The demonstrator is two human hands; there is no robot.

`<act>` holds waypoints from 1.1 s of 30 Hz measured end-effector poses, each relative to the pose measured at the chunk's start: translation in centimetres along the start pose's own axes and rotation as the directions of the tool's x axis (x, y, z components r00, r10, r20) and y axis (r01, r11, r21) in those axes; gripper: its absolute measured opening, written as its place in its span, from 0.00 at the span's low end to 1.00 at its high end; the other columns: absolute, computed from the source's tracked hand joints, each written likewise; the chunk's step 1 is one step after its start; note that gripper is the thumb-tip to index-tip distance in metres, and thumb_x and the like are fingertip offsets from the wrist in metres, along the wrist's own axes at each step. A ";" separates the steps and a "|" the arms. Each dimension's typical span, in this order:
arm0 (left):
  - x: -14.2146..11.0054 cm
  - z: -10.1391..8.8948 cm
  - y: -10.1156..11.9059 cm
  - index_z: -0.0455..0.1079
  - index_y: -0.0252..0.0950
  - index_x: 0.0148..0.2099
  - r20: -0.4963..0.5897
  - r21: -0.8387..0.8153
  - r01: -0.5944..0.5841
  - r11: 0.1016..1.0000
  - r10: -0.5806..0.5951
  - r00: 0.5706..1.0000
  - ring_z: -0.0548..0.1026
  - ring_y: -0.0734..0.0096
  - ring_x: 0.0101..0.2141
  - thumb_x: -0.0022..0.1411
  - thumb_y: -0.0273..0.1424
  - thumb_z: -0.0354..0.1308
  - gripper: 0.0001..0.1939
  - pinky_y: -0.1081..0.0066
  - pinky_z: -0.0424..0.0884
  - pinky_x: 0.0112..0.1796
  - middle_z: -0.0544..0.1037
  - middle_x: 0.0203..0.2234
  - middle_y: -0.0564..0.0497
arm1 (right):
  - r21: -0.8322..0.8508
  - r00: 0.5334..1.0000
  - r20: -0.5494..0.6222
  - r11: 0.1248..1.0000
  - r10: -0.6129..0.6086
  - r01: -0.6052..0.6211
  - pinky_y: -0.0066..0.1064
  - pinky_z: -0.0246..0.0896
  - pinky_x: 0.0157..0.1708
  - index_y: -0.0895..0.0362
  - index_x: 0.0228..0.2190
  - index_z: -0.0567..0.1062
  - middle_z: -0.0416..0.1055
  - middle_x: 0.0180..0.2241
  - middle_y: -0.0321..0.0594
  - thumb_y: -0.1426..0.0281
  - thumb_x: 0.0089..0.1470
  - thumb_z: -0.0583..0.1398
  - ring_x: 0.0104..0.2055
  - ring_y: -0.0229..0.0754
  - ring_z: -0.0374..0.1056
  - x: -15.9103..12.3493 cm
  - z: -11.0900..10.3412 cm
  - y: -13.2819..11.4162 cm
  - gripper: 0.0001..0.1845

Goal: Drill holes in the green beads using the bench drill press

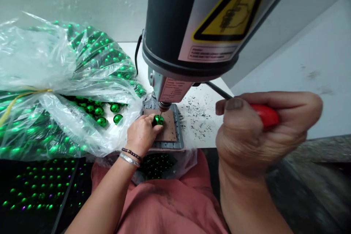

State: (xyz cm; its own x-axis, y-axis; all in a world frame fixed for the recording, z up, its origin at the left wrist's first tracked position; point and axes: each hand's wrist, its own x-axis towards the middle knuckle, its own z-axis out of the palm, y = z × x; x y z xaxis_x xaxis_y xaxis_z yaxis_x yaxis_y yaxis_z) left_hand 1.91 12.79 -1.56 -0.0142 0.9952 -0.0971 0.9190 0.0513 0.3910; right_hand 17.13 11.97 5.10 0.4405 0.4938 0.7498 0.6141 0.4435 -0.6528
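A shiny green ball (159, 120) sits on a brown board (169, 131) on the base of a drill press (172, 18). My left hand (142, 131) pinches the ball from the left with thumb and fingers. Directly above it, the thin drill bit (160, 114) comes down to the top of the ball; whether it has gone in, I cannot tell. My right hand (255, 131) is wrapped round the red knob (265, 116) of the drill press's feed lever (218, 90).
A large clear plastic bag (55, 117) of green balls lies left, tied with yellow string. Loose green balls (117, 119) rest at its opening. Dark shavings (199, 113) litter the white table right of the base. More balls (156, 166) are in plastic on my lap.
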 end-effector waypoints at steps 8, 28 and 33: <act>-0.1 0.2 0.0 0.71 0.42 0.48 -0.030 0.026 -0.020 0.999 0.021 0.999 0.75 0.61 0.39 0.58 0.40 0.55 0.17 0.69 0.67 0.36 0.77 0.40 0.47 | 0.032 0.999 0.032 0.999 -0.033 0.032 0.31 0.58 0.29 0.54 0.27 0.64 0.63 0.23 0.32 0.62 0.50 0.57 0.26 0.32 0.63 -0.7 -0.1 0.2 0.09; -0.2 0.3 -0.1 0.70 0.44 0.49 -0.047 0.046 -0.012 0.999 0.014 0.999 0.75 0.61 0.38 0.58 0.41 0.54 0.18 0.70 0.65 0.34 0.78 0.38 0.48 | 0.340 0.984 0.038 0.928 -0.173 0.150 0.24 0.62 0.26 0.55 0.32 0.64 0.64 0.23 0.28 0.75 0.49 0.56 0.24 0.28 0.65 -3.1 1.3 2.7 0.07; -0.1 0.6 -0.2 0.71 0.43 0.48 -0.058 0.025 -0.015 1.000 0.017 0.998 0.75 0.62 0.38 0.57 0.42 0.54 0.17 0.70 0.65 0.34 0.78 0.38 0.48 | 0.297 0.998 -0.058 0.953 -0.037 0.053 0.27 0.60 0.24 0.56 0.29 0.64 0.60 0.23 0.29 0.66 0.49 0.57 0.22 0.30 0.62 -1.4 1.2 1.1 0.07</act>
State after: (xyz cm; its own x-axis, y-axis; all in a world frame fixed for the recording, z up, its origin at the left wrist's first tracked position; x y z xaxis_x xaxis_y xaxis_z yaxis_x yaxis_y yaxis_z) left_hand 1.97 12.58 -2.16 -0.0215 0.9991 -0.0378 0.9288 0.0339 0.3691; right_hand 16.36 12.67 3.21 0.4547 0.4322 0.7787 0.4140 0.6715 -0.6145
